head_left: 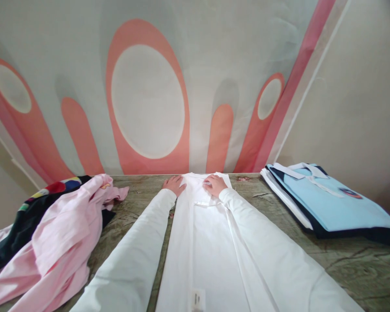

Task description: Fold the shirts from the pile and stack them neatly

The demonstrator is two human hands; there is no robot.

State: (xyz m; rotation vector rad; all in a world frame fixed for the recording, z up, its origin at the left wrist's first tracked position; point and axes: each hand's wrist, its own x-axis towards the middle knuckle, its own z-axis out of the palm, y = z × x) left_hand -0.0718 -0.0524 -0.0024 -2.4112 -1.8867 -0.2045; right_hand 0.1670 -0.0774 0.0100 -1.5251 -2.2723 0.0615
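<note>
A white garment [211, 251], folded lengthwise into a long strip, lies on the table before me, with a small label near its close end. Its kind is hard to make out, though it resembles a shirt. At the far end, my left hand [174, 185] rests on its left edge, palm down and fingers stretched out. My right hand [216, 185] lies on the folded part a little to the right, its fingers slightly bent and apart on the cloth. Both of my arms wear white sleeves, and the right one covers some of the garment's right side.
Left of me, a loose heap holds a pink garment [65, 229] and a black one with coloured patches [19, 229]. To the right sits a stack of folded clothes, a light blue top [331, 199] uppermost. The wood-patterned table [139, 197] meets a decorated wall [201, 86].
</note>
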